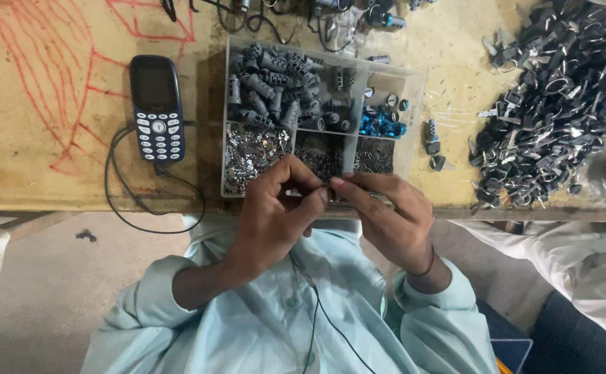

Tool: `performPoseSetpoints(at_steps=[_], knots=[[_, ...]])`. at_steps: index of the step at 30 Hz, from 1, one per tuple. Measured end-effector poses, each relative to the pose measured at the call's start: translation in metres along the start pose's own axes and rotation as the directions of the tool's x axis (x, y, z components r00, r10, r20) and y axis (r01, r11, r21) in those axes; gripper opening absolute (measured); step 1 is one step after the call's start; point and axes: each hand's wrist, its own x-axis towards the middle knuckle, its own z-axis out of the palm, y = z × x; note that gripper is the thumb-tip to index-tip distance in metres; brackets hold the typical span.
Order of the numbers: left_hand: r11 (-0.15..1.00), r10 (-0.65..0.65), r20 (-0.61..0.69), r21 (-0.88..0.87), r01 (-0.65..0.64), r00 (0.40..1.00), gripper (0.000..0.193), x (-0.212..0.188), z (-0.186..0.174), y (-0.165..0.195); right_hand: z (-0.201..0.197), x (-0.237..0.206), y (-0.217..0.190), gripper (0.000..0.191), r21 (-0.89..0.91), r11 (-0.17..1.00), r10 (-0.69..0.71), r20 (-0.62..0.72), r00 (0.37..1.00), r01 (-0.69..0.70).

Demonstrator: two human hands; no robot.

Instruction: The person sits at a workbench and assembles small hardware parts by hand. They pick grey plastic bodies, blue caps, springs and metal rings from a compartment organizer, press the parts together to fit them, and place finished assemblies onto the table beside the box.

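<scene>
– Shirt, pale blue, low mid of frame. What abt the hands?
– Left hand & right hand meet at mid frame, fingertips pinching a tiny metal part, too small to tell.
– Behind?
– Tray w/ grey bits, phone upper left, black pile upper right.

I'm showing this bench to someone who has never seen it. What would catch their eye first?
Probably the two hands meeting at the table edge, left hand and right hand, pinching something too small to make out. Just beyond them sits a clear compartment tray of grey cylinders, shiny metal bits and a few blue parts. A big heap of dark keys fills the right, and a dark blue keypad phone lies left.
</scene>
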Motion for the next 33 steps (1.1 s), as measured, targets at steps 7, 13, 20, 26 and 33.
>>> performPoseSetpoints(at_steps=[7,13,20,26,33], knots=[[0.769,0.533,0.225,0.272,-0.578,0.816,0.033,-0.003,0.002,0.005,0.002,0.0,-0.019,0.036,-0.033,0.983,0.182,-0.026,0.983,-0.182],[0.88,0.398,0.126,0.227,-0.417,0.909,0.013,-0.004,-0.01,-0.004,-0.028,0.047,0.002,0.02,0.046,0.939,0.327,0.182,0.927,-0.34],[0.98,0.157,0.184,0.093,-0.176,0.97,0.017,0.003,-0.016,-0.003,-0.002,0.068,0.083,0.007,-0.203,0.936,0.293,-0.009,0.956,-0.289],[0.96,0.248,0.255,0.061,-0.272,0.935,0.013,0.005,-0.014,-0.002,0.01,0.057,0.099,0.007,-0.442,0.885,0.207,0.099,0.973,-0.143],[0.89,0.405,0.289,0.092,-0.446,0.867,0.011,0.003,-0.012,0.001,0.017,0.061,0.099,0.018,-0.47,0.877,0.164,0.087,0.983,-0.105]])
